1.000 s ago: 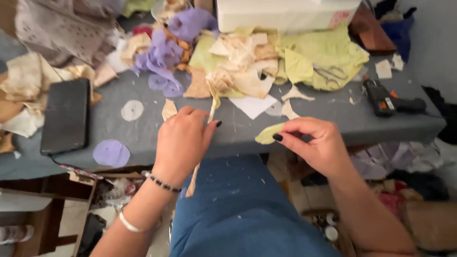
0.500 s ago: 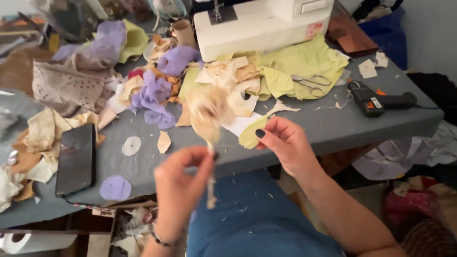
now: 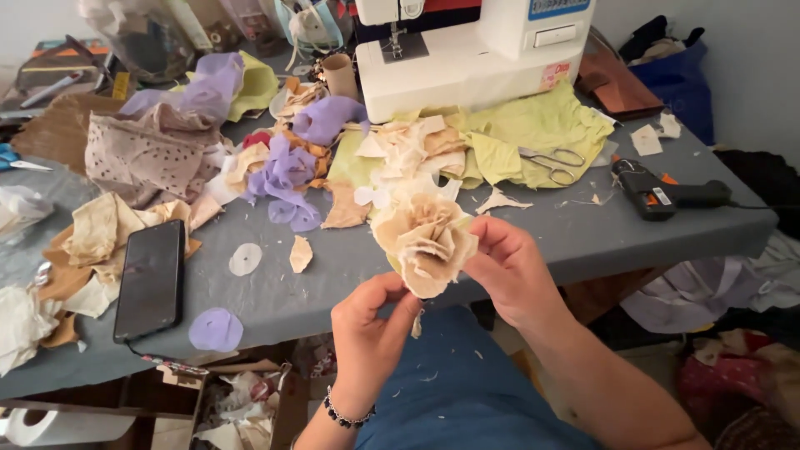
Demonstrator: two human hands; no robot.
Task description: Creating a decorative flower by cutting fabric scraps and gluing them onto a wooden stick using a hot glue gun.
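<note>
A beige fabric flower (image 3: 423, 235) made of layered petals is held up in front of me, above the near edge of the grey table (image 3: 583, 233). My left hand (image 3: 371, 332) pinches its base from below, where a short stem hangs down. My right hand (image 3: 510, 268) grips the flower's right side, fingers curled behind the petals. A beaded bracelet sits on my left wrist.
A white sewing machine (image 3: 467, 50) stands at the back. Scissors (image 3: 554, 162) lie on green cloth, a black glue gun (image 3: 667, 196) at the right, a black phone (image 3: 152, 279) at the left. Purple, beige and spotted fabric scraps and cut circles litter the table.
The hands were low at the table edge with a yellow-green scrap and a strip. They have risen, and the beige flower is now held up between them. The view has tilted up.
</note>
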